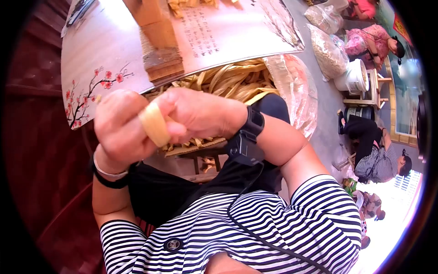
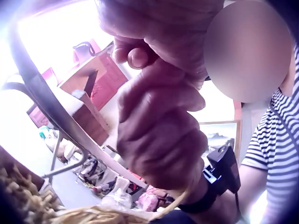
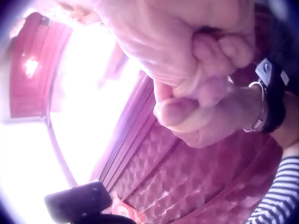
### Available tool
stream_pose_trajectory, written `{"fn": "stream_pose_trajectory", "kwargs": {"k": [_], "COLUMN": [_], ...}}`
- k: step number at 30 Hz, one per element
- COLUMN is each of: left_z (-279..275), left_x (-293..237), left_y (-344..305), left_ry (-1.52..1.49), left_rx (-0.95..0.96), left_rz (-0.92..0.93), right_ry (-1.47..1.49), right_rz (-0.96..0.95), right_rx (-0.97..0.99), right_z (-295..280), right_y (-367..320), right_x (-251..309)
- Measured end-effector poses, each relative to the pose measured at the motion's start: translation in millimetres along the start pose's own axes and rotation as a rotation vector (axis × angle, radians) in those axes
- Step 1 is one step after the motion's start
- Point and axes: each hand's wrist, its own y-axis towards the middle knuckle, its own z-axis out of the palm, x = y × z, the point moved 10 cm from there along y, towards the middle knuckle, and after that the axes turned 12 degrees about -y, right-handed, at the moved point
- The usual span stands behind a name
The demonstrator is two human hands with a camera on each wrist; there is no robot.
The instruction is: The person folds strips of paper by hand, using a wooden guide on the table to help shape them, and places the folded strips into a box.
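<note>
A pale yellow flat strip [image 1: 155, 124] bends in a loop between my two hands, held up over my lap. My left hand [image 1: 121, 125], with a white bracelet at the wrist, grips it with curled fingers. My right hand [image 1: 196, 112] meets it from the other side and pinches the strip, its fingers [image 2: 161, 112] folded tight in the left wrist view. In the right wrist view the left thumb [image 3: 180, 112] presses up against the right hand. Inside both fists most of the strip is hidden.
Beyond my hands lies a heap of long yellow strips [image 1: 228, 80] beside a clear plastic sheet [image 1: 294, 91]. A white table [image 1: 214, 34] with painted blossoms carries a wooden block [image 1: 162, 55]. People sit at the right near a white bucket [image 1: 353, 76] and filled sacks [image 1: 326, 52].
</note>
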Motion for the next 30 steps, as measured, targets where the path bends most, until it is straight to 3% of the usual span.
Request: {"fn": "stream_pose_trajectory", "kwargs": {"k": [1, 3, 5, 6, 8, 11, 14, 15, 17, 18, 21, 22, 24, 27, 30], "left_z": [-3, -9, -19, -22, -13, -3, 6, 9, 7, -1, -27, -35, -46, -20, 26], "left_x": [-1, 7, 20, 27, 47, 50, 43, 42, 37, 42, 58, 63, 74, 95, 93], "left_y": [-3, -13, -15, -16, -22, -22, -21, -21, -18, -19, -23, -25, -35, -46, -56], "left_ry": [-0.015, 0.087, 0.167, 0.134, -0.214, -0.166, -0.034, -0.021, -0.045, -0.161, -0.454, -0.53, -0.687, -0.928, -1.317], "left_rx": [-0.068, -0.17, -0.289, -0.33, -0.26, -0.063, 0.043, 0.054, 0.019, -0.053, -0.207, -0.289, -0.45, -0.38, -0.183], "left_rz": [0.032, 0.061, -0.04, -0.101, -0.356, -0.411, -0.371, -0.352, -0.256, -0.301, -0.453, -0.416, -0.336, -0.576, -0.879], "right_ry": [-0.164, 0.246, 0.17, -0.068, -0.445, -0.676, -1.191, -1.219, -0.94, -0.803, -0.436, -0.351, -0.077, 0.154, 0.072], "right_rz": [-0.136, -0.181, -0.251, -0.31, -0.552, -0.715, -0.562, -0.512, -0.342, -0.258, -0.159, -0.105, -0.172, -0.156, -0.022], "right_rx": [-0.104, -0.278, -0.509, -0.608, -0.793, -0.688, -0.733, -0.745, -0.693, -0.664, -0.344, -0.231, -0.118, -0.117, -0.186], "right_z": [-8, -19, -47, -54, -43, -33, -19, -21, -35, -41, -32, -27, -24, -29, -28], "right_y": [3, -1, -21, -31, -53, -48, -39, -37, -33, -32, -23, -21, -17, -16, -12], "right_x": [3, 7, 34, 44, 73, 77, 76, 72, 63, 57, 36, 29, 21, 14, 6]}}
